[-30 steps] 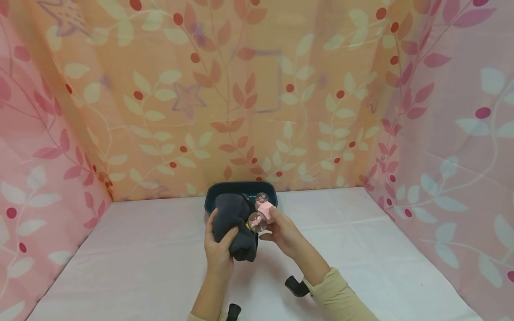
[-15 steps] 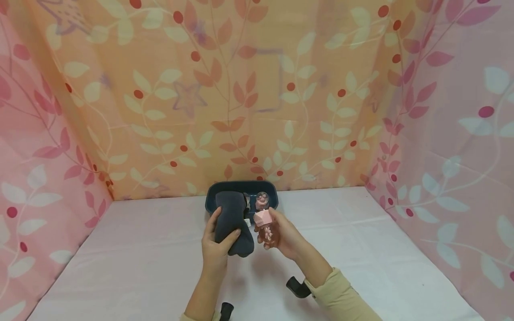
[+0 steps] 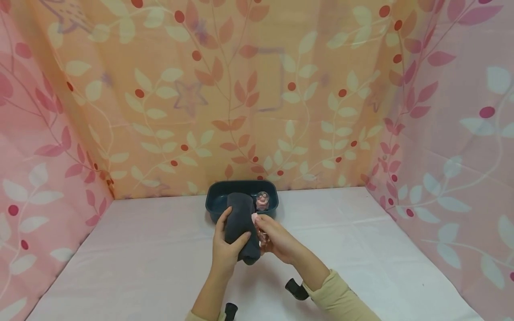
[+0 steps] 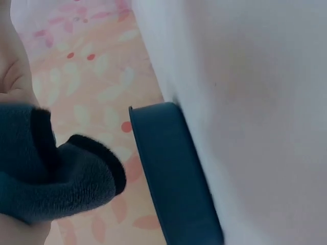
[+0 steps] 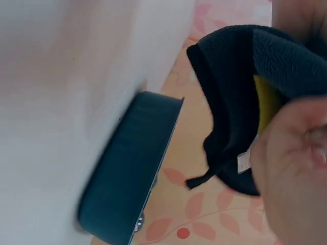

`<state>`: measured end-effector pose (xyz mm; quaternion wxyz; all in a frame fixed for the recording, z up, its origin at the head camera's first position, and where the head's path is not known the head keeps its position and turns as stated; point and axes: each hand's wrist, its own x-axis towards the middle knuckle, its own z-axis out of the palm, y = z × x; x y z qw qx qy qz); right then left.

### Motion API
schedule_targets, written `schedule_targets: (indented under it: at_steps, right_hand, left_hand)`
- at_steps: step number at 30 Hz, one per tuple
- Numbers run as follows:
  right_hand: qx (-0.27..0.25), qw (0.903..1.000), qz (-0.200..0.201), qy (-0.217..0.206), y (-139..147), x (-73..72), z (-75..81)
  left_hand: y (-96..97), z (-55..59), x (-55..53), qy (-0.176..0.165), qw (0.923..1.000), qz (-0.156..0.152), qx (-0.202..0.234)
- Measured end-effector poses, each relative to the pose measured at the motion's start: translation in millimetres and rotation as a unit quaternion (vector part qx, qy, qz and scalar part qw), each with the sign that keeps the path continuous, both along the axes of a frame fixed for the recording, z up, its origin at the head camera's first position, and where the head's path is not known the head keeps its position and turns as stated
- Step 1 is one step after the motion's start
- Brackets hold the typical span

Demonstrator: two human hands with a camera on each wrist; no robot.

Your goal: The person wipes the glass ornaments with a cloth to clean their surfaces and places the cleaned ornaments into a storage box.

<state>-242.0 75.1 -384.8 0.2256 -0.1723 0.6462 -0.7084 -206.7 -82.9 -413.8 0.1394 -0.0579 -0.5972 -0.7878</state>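
My left hand [image 3: 225, 252] grips a folded, dark blue-grey fleece cloth [image 3: 240, 216], thumb on its near face, above the front of a dark teal basin [image 3: 213, 214]. My right hand [image 3: 283, 238] holds a small clear dome ornament with a pink base [image 3: 263, 238] against the cloth's right side; the fingers partly cover it. In the right wrist view the cloth [image 5: 225, 87] hangs with a black edge, a loop and a white tag [image 5: 243, 162], and a yellow patch [image 5: 266, 102] shows within its folds. A similar pink dome ornament [image 3: 263, 201] is in the basin's right end.
The basin stands on a white-covered table [image 3: 152, 249], close to the orange leaf-patterned back curtain [image 3: 241, 111]. Pink patterned curtains [image 3: 449, 133] flank both sides. Black wrist-worn pieces [image 3: 296, 289] show near the forearms.
The left hand has shifted right with the cloth, uncovering the basin's left part. The right hand has turned its ornament, pink base now upward, and brought it against the cloth.
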Motion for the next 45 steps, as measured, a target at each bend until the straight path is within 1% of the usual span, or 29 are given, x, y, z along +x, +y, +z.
schedule_targets:
  at_steps: [3, 5, 11, 16, 18, 20, 23, 26, 29, 31, 35, 39, 43, 45]
  right_hand:
    - [0.005, 0.9995, 0.03, -0.011, 1, 1.2, 0.7]
    - [0.004, 0.999, 0.043, -0.014, 2, 1.1, 0.5]
    - [0.007, 0.9986, 0.05, -0.017, 5, -1.1, -2.0]
    - [0.001, 0.9971, 0.074, -0.019, 9, -2.4, -3.2]
    - [0.003, 0.9968, 0.076, -0.022, 12, -2.7, -3.8]
    - [0.015, 0.9973, 0.067, -0.024, 15, -2.7, -4.6]
    - [0.03, 0.9983, 0.046, -0.019, 19, -2.8, -6.3]
    - [0.046, 0.9986, 0.026, 0.008, 20, -3.3, -8.5]
    - [0.048, 0.9983, 0.013, 0.029, 18, -2.9, -10.6]
    - [0.051, 0.998, 0.006, 0.037, 15, -1.3, -11.1]
    - [0.048, 0.9979, 0.01, 0.041, 10, 2.2, -11.2]
    - [0.055, 0.9975, 0.013, 0.043, 6, 4.0, -11.9]
    - [0.062, 0.9971, 0.015, 0.042, 4, 4.1, -13.5]
    - [0.065, 0.9968, 0.016, 0.043, 4, 3.7, -14.2]
  left_hand:
    - [1.8, -2.2, 0.8, -0.006, 0.999, 0.043, 0.009]
    - [2.6, -2.9, 1.6, -0.011, 0.9979, 0.061, 0.018]
    - [2.2, -3.3, 2.2, -0.03, 0.9951, 0.085, 0.041]
    - [-2.6, -3.4, -2.0, -0.034, 0.9916, 0.107, 0.064]
    - [-5.0, -2.7, -2.8, -0.034, 0.9904, 0.108, 0.079]
    - [-7.2, -2.1, -2.3, -0.032, 0.9891, 0.104, 0.099]
    - [-9.5, -1.3, -0.1, -0.024, 0.988, 0.084, 0.128]
    - [-7.9, -0.5, 2.7, -0.009, 0.9886, 0.057, 0.139]
    - [-1.9, -0.5, 5.2, -0.001, 0.991, 0.041, 0.128]
    - [3.0, -1.1, 6.9, -0.004, 0.9942, 0.04, 0.1]
    - [9.9, -3.5, 8.8, -0.015, 0.9982, 0.042, 0.041]
    - [12.8, -5.3, 8.3, -0.018, 0.9976, 0.065, 0.016]
    - [13.3, -6.6, 7.3, -0.026, 0.995, 0.096, 0.008]
    - [12.9, -6.8, 6.9, -0.03, 0.9941, 0.104, 0.009]
